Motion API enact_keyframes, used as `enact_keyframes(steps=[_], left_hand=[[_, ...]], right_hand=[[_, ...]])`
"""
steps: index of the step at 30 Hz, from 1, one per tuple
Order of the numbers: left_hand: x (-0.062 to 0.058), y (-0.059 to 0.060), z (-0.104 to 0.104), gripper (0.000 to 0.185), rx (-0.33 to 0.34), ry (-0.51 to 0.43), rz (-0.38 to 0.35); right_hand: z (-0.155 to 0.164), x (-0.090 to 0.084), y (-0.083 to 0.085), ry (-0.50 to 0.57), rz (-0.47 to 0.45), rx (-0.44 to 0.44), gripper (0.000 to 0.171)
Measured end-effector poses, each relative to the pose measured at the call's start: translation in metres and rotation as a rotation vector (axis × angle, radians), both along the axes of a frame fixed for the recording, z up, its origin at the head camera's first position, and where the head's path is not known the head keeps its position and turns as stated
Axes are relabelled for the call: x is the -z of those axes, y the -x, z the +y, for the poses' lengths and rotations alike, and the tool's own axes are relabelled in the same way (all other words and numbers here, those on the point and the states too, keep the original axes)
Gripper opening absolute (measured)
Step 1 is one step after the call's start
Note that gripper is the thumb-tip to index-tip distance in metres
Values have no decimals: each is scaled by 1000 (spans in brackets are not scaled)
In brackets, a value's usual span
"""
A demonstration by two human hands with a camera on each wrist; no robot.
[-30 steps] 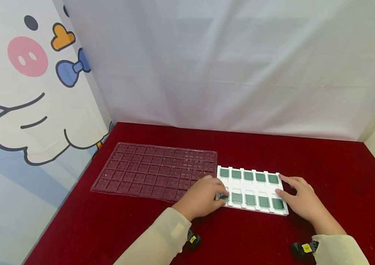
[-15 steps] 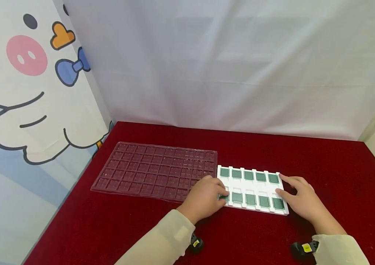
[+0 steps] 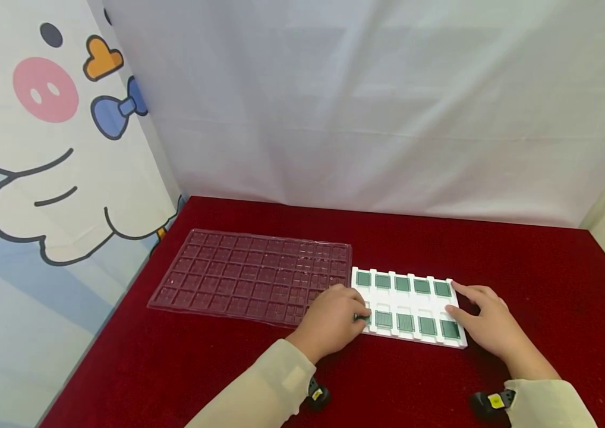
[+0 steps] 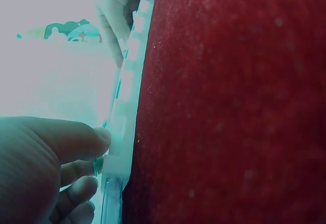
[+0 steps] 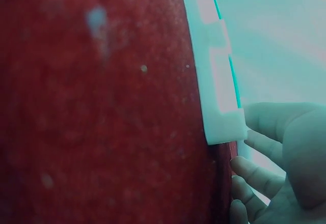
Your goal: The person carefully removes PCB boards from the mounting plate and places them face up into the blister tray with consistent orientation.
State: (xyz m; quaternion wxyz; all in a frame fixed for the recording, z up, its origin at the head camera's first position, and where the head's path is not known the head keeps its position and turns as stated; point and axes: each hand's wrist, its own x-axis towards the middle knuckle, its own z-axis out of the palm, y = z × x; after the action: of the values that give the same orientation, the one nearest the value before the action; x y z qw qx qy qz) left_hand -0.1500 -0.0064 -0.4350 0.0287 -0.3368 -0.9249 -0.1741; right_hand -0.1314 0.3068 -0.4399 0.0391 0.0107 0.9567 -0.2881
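In the head view, a white tray [image 3: 415,301] lies flat on the red cloth, with green circuit boards in two rows of slots. At the tray's near left slot, my left hand [image 3: 331,321] pinches a small green circuit board [image 4: 97,166] between thumb and fingers; the fingers partly cover it. My right hand [image 3: 487,318] lies at the opposite short end. Its extended thumb and index finger touch the tray's right edge, apart from each other. From the right wrist view, the other fingers [image 5: 254,177] are beside the tray's corner, just off the end.
A clear plastic tray [image 3: 249,273] with many square pockets lies left of the white tray, its right edge against or very near it. My left forearm [image 3: 260,386] crosses the cloth in front. A white curtain [image 3: 388,119] hangs behind the table.
My left hand has shifted very slightly to the right, still at the near left slot. The right hand and both trays look the same.
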Motion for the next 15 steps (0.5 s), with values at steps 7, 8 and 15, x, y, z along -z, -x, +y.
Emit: enact_keyframes(steps=[7, 8, 15], left_hand=[[-3, -1, -3, 19, 6, -59, -47], [-4, -1, -3, 19, 6, -67, -50], [-4, -5, -13, 19, 12, -127, -42]], right_hand=[[2, 0, -1, 3, -8, -3, 68], [2, 0, -1, 4, -9, -4, 68], [1, 0, 0, 6, -4, -9, 67]])
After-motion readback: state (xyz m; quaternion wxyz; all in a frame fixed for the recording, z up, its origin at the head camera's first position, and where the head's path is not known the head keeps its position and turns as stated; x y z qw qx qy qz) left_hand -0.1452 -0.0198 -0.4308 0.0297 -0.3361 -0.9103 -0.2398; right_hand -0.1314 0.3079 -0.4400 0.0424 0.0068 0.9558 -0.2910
